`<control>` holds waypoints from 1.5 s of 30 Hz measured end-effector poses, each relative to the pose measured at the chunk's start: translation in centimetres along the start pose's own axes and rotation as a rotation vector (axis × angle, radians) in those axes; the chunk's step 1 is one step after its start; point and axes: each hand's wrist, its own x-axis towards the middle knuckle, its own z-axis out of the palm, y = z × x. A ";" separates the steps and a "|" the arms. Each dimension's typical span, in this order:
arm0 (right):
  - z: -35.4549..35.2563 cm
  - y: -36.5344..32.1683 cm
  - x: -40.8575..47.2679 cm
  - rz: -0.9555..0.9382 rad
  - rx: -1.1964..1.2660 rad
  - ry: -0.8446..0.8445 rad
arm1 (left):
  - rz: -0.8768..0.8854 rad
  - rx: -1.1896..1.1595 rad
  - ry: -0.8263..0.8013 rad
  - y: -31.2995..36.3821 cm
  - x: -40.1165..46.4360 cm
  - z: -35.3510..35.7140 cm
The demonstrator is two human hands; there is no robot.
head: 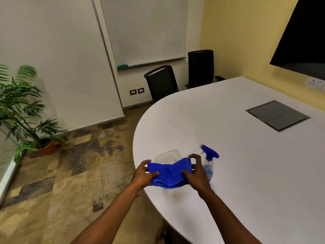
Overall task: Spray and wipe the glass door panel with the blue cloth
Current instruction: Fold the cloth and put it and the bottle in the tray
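Both bare forearms reach over the white oval desk [228,138]; the left hand [143,175] and right hand [197,170] each pinch an end of the folded blue cloth [169,173], likely readying a pad. Right of the cloth stands the clear blue-triggered spray bottle [209,161], untouched.

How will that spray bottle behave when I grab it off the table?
The spray bottle is probably light: its clear body looks only partly filled. Tall and narrow with a heavy-looking blue trigger head, it may tip if nudged. The smooth plastic could be slippery; the neck seems the safer hold.
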 end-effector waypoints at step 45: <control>6.1 8.2 8.3 0.096 -0.305 0.220 | 0.549 0.949 -0.175 -3.0 16.3 8.9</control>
